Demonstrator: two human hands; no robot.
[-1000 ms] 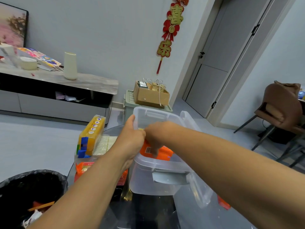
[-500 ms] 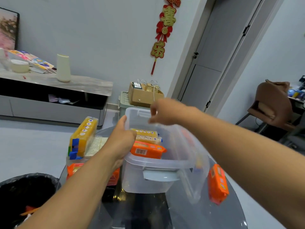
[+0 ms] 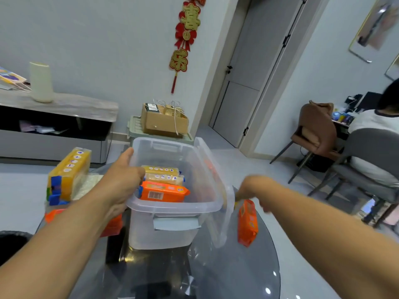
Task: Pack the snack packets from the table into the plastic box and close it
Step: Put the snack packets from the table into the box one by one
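A clear plastic box (image 3: 172, 209) stands open on the round glass table (image 3: 254, 275). Inside it lie an orange snack packet (image 3: 163, 192) and two yellow ones (image 3: 162, 174). My left hand (image 3: 121, 180) grips the box's left rim. The clear lid (image 3: 225, 212) leans against the box's right side. My right hand (image 3: 252, 187), blurred, is down at the top end of an orange packet (image 3: 247, 222) on the table right of the lid; whether it grips the packet is unclear. A yellow packet (image 3: 69, 173) and orange ones (image 3: 112, 225) sit left of the box.
A black-lined bin (image 3: 11, 244) stands at the lower left. Behind the table are a green crate with a cardboard box (image 3: 163, 121) and a low sideboard (image 3: 56, 117). A brown chair (image 3: 316, 130) and a seated person (image 3: 375, 147) are to the right.
My right hand has left the box, swung over its far rim and dropped to the orange packet on the table at the right. My left hand stays on the rim.
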